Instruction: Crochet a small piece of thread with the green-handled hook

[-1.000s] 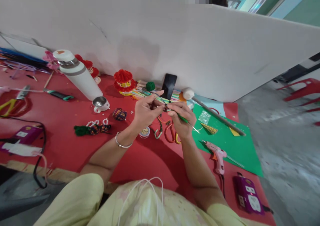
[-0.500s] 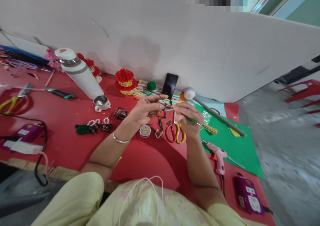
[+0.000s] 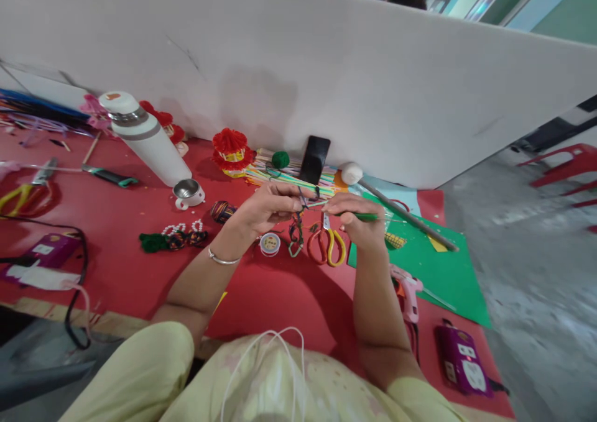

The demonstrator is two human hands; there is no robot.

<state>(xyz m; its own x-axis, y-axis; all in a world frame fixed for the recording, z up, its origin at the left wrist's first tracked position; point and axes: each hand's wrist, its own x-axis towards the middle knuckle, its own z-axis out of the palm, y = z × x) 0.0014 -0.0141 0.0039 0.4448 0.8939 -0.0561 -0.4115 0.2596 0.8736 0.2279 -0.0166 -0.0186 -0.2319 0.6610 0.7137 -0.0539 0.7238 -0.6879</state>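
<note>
My left hand point(image 3: 269, 209) pinches dark, multicoloured yarn point(image 3: 304, 199) between thumb and fingers, with a strand over the forefinger. A green-handled crochet hook point(image 3: 365, 216) lies nearly level in my right hand point(image 3: 362, 228), fingers closed around it. Its shaft points left and meets the yarn at my left fingertips; whether the tip is inside a loop is too small to tell. Below my left hand, a dark strip of yarn work point(image 3: 295, 228) hangs above the table. Scissors with red and yellow handles point(image 3: 332, 248) lie beneath my right hand. A thread spool point(image 3: 270, 243) sits near my left wrist.
A multicoloured yarn ball point(image 3: 222, 211), a steel-lined cup point(image 3: 188, 192) and a white flask point(image 3: 156, 148) stand on the left. Against the white partition leans a phone point(image 3: 314, 159). A pink glue gun point(image 3: 408, 294) and purple power strip point(image 3: 461, 358) lie at right.
My right hand has shifted slightly right, and the crochet hook has swung from slanting to nearly level. The left hand keeps its pinch on the yarn, moving only slightly.
</note>
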